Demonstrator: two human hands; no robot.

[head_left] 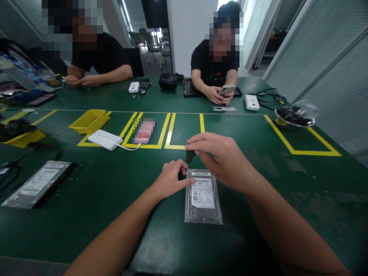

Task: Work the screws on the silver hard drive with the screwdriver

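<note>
A silver hard drive (203,199) with a white label lies flat on the green table mat (115,214) in front of me. My left hand (172,178) rests at the drive's top-left corner, fingers curled and pressing against its edge. My right hand (215,155) hovers just above the drive's far end, pinching the dark handle of a small tool (190,156) that points down at that corner.
A second hard drive (38,184) lies at the left. A white power bank with cable (105,139), yellow trays (89,120) and yellow tape boxes (184,132) sit beyond. Two people sit across the table; one holds a phone (226,89). A bowl of cables (294,117) is far right.
</note>
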